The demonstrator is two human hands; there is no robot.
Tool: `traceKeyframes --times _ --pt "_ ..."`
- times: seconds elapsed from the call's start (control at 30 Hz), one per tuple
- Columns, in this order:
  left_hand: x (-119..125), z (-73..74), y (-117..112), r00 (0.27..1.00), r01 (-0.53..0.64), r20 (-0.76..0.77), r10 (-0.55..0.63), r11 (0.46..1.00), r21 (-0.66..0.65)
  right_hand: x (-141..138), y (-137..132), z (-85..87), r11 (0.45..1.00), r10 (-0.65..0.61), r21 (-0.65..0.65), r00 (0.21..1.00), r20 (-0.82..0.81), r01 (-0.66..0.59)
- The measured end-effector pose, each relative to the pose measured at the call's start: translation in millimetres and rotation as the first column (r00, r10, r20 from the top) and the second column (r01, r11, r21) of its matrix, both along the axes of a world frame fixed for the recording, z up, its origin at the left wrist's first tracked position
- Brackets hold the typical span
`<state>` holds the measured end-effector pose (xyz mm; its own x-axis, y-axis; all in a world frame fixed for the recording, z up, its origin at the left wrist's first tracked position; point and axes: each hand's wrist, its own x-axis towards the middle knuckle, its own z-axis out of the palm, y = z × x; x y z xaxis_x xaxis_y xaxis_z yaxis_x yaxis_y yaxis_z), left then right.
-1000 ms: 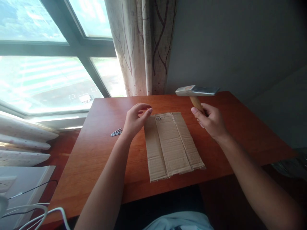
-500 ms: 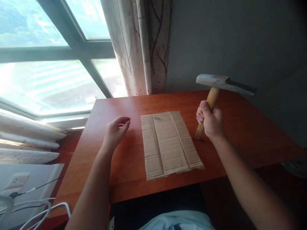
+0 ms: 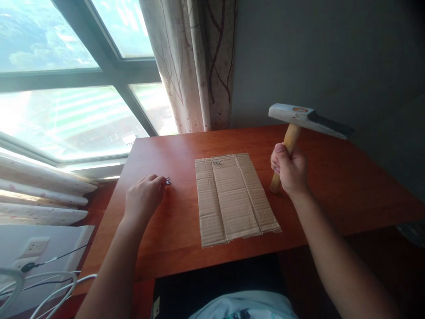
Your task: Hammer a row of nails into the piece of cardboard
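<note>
My right hand point(image 3: 290, 170) is wrapped around the wooden handle of a hammer point(image 3: 291, 115), held up above the table on the right. Its pale metal head has a blunt face to the left and a dark, tapering end to the right. On the left, my left hand point(image 3: 144, 197) is closed in a pinch, low over the table. Several slim, shiny metal pieces that look like nails point(image 3: 168, 180) show at its fingertips; the rest of them is hidden. Between my hands a flat, creased piece of cardboard point(image 3: 235, 199) lies on the table, with a row of small dark marks near its far edge.
The reddish wooden table point(image 3: 179, 261) spans the view. A window point(image 3: 66, 115) and a curtain point(image 3: 186, 66) stand behind it on the left, a grey wall point(image 3: 315, 53) on the right. White cables point(image 3: 56, 301) and a wall socket point(image 3: 35, 248) are at the lower left.
My left hand has moved left and down, and the metal pieces now show at its fingertips. The hammer has shifted slightly left and down in my right hand.
</note>
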<state>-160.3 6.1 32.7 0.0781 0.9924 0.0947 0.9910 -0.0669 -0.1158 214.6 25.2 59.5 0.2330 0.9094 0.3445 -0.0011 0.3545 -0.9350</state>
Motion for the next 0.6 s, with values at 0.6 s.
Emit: traceKeyframes --times 0.6 --pt "-1.3 -5.2 0.2 0.997 0.031 -0.065 -0.036 0.996 -0.078 7.1 -1.6 1.1 0.999 -0.025 0.031 0.999 -0.031 0.026"
